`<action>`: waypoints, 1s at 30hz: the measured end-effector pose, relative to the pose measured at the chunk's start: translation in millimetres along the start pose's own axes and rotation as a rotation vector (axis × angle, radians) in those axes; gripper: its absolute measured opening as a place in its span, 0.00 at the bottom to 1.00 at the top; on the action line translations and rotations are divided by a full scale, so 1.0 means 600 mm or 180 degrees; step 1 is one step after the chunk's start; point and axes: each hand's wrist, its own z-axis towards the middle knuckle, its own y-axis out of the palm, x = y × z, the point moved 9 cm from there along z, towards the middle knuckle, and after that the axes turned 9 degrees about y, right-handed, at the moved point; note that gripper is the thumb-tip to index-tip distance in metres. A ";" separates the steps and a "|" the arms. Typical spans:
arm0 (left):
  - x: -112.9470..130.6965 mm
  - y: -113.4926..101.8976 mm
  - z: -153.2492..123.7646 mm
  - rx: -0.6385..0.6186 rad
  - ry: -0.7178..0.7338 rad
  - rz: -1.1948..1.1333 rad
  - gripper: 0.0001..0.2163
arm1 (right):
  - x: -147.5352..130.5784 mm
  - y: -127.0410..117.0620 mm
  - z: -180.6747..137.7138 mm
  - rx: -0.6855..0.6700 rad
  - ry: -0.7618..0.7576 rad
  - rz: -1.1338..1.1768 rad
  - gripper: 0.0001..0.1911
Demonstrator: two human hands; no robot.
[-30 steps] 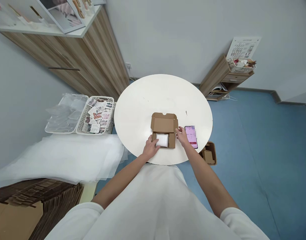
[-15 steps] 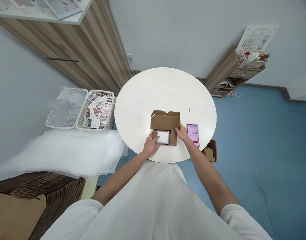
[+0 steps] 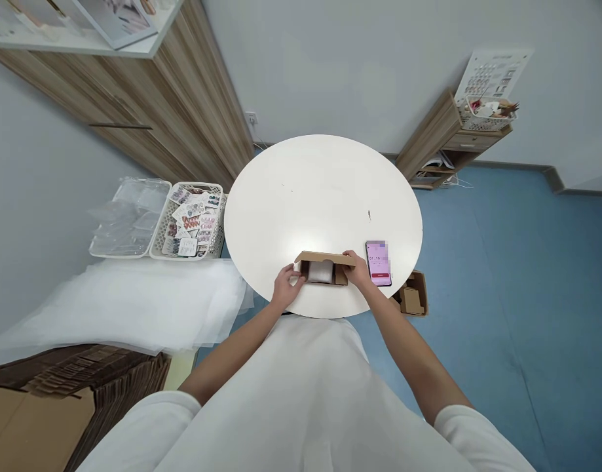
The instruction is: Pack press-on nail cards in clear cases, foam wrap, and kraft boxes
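A small brown cardboard box (image 3: 340, 275) sits near the front edge of the round white table, its lid tipped forward and partly down. Inside lies a white wrapped packet (image 3: 321, 271), whose far part is hidden by the lid. At the box's left side, my left hand (image 3: 285, 287) steadies it with thumb and fingers. My right hand (image 3: 358, 269) grips the right end of the lid. Just right of that hand, a phone (image 3: 378, 263) showing a pink timer screen lies on the table.
Left of the white table (image 3: 320, 177) stand a basket of nail-tip cards (image 3: 190, 219) and a tray of clear plastic bags (image 3: 131, 219). White foam sheets (image 3: 118, 305) and stacked flat cardboard (image 3: 124, 387) lie nearer. An open carton (image 3: 413, 298) is below the table's right edge.
The box lid has swung forward and down from upright, with my right hand on it. My left hand has come off the packet to the box's left side.
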 end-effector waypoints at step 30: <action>0.011 -0.016 0.066 -0.1320 -0.1486 -0.1157 0.29 | -0.013 0.001 -0.044 -0.1299 -0.0135 0.0256 0.40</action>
